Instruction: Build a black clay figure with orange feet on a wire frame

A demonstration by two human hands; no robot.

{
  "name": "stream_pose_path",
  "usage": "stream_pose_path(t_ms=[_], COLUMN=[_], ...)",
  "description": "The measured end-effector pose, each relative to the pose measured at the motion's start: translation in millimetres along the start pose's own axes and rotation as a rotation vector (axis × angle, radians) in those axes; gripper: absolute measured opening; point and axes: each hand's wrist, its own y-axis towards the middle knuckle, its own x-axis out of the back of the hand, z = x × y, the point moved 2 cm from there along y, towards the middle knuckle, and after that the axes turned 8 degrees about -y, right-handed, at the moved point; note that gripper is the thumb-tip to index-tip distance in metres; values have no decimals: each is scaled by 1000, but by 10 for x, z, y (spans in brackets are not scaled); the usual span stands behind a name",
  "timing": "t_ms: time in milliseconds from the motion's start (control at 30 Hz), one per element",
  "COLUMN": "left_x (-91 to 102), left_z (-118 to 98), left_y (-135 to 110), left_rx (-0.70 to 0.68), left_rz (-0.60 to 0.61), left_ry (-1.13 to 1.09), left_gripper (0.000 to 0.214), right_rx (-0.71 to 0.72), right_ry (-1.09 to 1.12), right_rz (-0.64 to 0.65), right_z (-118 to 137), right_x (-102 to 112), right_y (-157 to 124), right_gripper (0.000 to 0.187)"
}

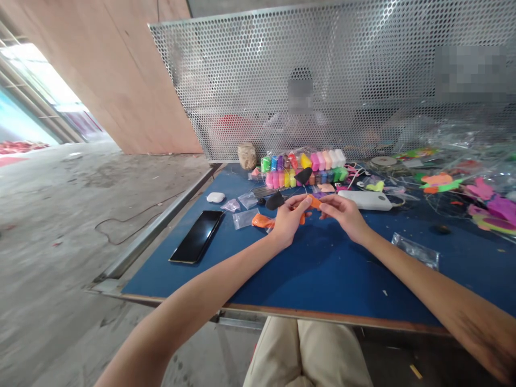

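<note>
Both my hands meet over the blue table top [314,263] and pinch one orange piece of modelling clay [315,202] between them. My left hand [288,219] has its fingers curled round the left end. My right hand [343,213] grips the right end with thumb and fingers. Another orange lump [262,220] lies on the table just left of my left hand. Two black clay pieces [275,200] [303,175] lie just beyond my hands.
A pack of many-coloured clay bars [306,164] sits at the back, a white power bank [366,200] to its right. A black phone [197,236], a white earbud case [215,197] and small plastic bags [246,217] lie left. Coloured clay shapes [489,207] fill the right. A perforated metal screen [342,75] stands behind.
</note>
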Motion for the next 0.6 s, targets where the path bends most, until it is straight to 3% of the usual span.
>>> stream_pose_path(t_ms=[200, 400, 600], left_x=[19, 2, -10], left_z=[-33, -54, -154], left_y=[1, -28, -41], left_rx=[-22, -2, 103], left_rz=[13, 162, 274], left_ry=[129, 250, 413], left_gripper=[39, 34, 40], right_rx=[-26, -24, -147], right_ry=[-79, 38, 173], right_rz=[23, 166, 226], right_z=[-2, 14, -77], right_x=[5, -10, -35], right_y=[-1, -20, -9], right_gripper=[33, 32, 41])
